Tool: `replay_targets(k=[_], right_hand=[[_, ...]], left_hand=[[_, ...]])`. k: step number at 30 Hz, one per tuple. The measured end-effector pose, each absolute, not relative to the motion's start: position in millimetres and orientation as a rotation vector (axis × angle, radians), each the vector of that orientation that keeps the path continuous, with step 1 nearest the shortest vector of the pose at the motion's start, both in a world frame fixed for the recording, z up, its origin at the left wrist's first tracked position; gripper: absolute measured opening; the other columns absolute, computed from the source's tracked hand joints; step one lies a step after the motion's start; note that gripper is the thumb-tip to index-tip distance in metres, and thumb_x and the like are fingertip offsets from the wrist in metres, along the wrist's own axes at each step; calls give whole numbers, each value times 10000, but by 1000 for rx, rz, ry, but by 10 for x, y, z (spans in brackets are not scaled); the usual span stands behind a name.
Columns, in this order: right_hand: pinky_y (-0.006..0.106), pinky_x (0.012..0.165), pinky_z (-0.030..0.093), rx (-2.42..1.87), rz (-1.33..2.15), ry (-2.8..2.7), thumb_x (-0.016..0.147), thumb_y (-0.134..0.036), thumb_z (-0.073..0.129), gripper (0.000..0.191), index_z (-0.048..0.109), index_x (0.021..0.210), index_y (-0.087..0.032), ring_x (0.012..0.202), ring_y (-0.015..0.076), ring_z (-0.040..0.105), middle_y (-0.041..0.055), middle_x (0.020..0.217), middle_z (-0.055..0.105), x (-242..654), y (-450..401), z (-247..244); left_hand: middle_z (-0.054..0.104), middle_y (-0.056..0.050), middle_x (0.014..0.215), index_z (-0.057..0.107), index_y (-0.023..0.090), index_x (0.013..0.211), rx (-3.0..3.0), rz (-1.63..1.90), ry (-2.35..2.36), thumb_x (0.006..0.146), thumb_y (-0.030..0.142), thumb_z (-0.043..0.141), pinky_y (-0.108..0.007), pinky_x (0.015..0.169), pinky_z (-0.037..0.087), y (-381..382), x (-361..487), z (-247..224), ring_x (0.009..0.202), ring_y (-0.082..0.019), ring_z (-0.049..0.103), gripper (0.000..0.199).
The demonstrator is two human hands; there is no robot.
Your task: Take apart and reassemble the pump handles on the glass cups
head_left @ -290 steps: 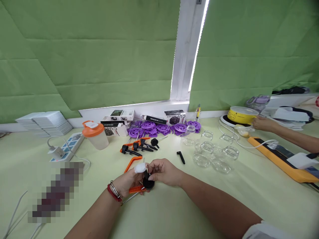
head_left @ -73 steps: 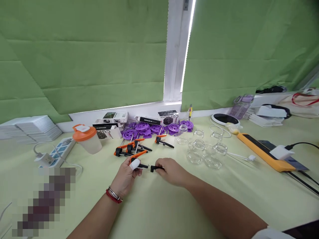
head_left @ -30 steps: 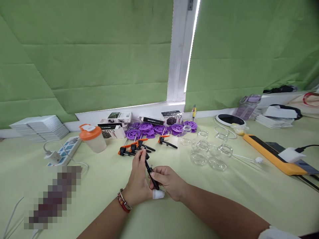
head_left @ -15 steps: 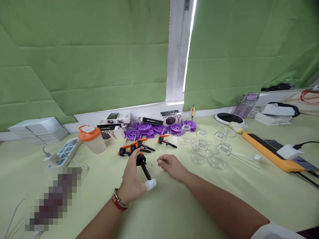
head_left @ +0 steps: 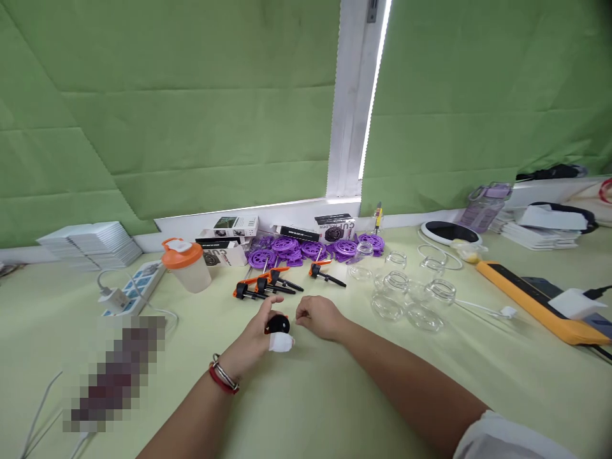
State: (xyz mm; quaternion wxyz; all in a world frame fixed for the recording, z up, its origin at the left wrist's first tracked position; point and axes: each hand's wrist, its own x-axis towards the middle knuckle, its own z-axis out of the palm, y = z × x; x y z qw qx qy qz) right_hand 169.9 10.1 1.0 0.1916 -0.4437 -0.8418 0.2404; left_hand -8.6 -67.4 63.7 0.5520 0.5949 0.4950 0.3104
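Note:
My left hand (head_left: 261,335), with white tape round the thumb, is closed round a black clamp part (head_left: 278,324) whose round face is turned up. Just right of it, my right hand (head_left: 319,317) rests low over the table with its fingers pinched; whatever is between them is too small to make out. Several black and orange clamps (head_left: 275,287) lie beyond my left hand, and a separate one (head_left: 326,275) lies beyond my right. Purple rings (head_left: 285,245) are heaped behind them.
Printed boxes (head_left: 224,252) stand at the back. An orange-lidded shaker (head_left: 189,264) and a power strip (head_left: 138,287) are on the left. Clear glass-like cups (head_left: 389,303), an orange power strip (head_left: 540,303) and a purple bottle (head_left: 484,207) are on the right.
The black part in my left hand has turned from lying lengthwise to showing its round end. My right hand has come closer to it, and the small metal piece on the table no longer shows.

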Motion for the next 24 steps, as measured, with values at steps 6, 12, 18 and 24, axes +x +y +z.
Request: replay_targets(k=[6,12,18,24], right_hand=[[224,551,361,-1130,914,-2198,728,-151,579,70,647,714,-161,586,103,507,3,659,596,1806,23,39],[263,553,458,-842,1659,-1644,697,-292,681,249,659,884,-129,520,109,556,-9,599,602,1815,-127,265],[258,542,453,-756,1798,-1618,646,-289,723,198,654,742,-130,507,103,551,-11,579,599,1749,-227,370],[244,635,457,-654,1514,-1774,687,-170,663,29,664,716,-163,639,106,560,-12,699,617,1611,-270,322]], left_hand=[[531,-10,902,306,233,1251,1219,645,1095,616,266,634,-292,756,374,-674,-116,640,828,-167,489,715],[534,9,803,377,264,1230,1030,558,990,734,352,538,-243,605,340,-657,-212,526,690,-140,504,529],[562,-13,844,420,266,1190,1013,533,940,735,396,536,-226,536,323,-632,-242,476,661,-133,516,487],[538,-5,806,468,249,1128,1010,563,939,679,397,589,-222,517,317,-633,-218,500,654,-135,518,488]])
